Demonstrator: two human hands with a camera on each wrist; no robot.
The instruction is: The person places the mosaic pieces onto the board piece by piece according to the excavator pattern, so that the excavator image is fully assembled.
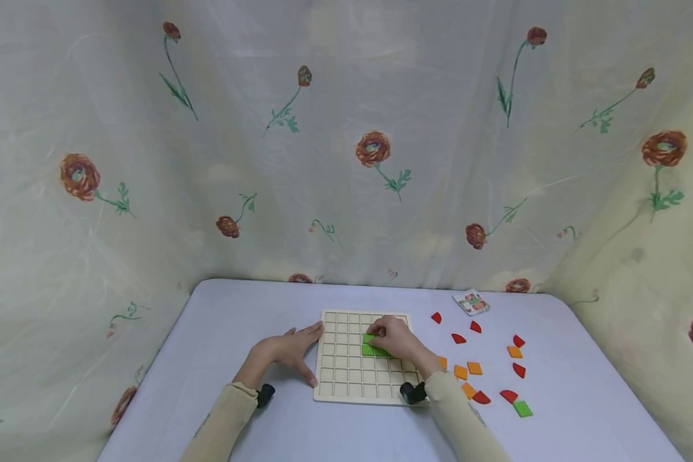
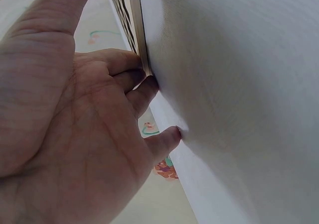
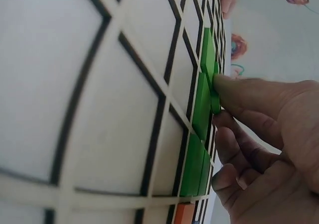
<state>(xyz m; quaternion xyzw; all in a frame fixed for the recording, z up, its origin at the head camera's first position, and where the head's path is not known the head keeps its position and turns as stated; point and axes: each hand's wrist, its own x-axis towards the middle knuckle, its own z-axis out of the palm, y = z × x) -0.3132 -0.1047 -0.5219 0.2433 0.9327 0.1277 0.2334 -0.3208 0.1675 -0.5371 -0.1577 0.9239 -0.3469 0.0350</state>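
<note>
A pale gridded board [image 1: 339, 382] lies on the table. Spread along its left edge, my left hand [image 1: 289, 350] touches the frame with straight fingertips and thumb. The left wrist view shows those fingers [image 2: 144, 87] against the board's side. My right hand [image 1: 395, 337] is over the middle of the board, pinching a green tile [image 3: 215, 102] between thumb and fingers. Other green tiles [image 3: 200, 104] sit in grid cells right beside it. From the head, one green tile [image 1: 368, 350] shows just below the fingertips, while others are partly covered by the hand.
Right of the board lie scattered orange squares [image 1: 475, 368], red quarter-round pieces [image 1: 518, 370] and a loose green tile [image 1: 522, 409]. A patterned card [image 1: 471, 301] rests near the table's back right. Flowered cloth [image 1: 335, 192] hangs behind the table and at both sides.
</note>
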